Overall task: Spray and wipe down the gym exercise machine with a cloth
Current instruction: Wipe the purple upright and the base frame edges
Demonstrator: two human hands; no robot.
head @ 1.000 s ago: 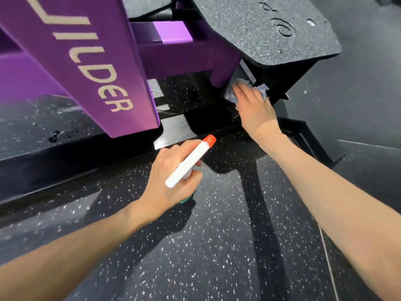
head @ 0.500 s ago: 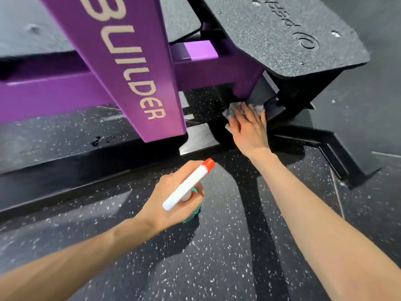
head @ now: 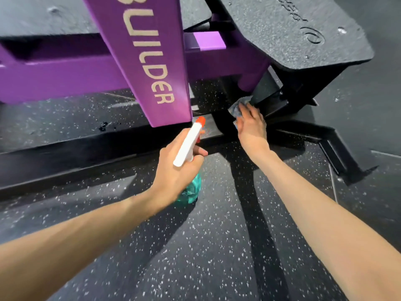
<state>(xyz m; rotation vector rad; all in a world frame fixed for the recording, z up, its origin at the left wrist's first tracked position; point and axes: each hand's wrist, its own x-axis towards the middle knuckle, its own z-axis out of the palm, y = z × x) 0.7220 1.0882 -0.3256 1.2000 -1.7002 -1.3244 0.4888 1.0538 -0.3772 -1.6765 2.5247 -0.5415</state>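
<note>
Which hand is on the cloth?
The right hand, fingers flat, pressing the grey-blue cloth against the machine's black lower frame. The left hand grips the spray bottle instead, away from the cloth.

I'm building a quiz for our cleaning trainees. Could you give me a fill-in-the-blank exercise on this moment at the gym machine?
1. The spray bottle is gripped by the person's ____ hand.
2. The right hand presses a ____ against the black frame below the footplate.
3. The slanted beam with pale lettering is coloured ____.
Missing words: left; cloth; purple.
</note>
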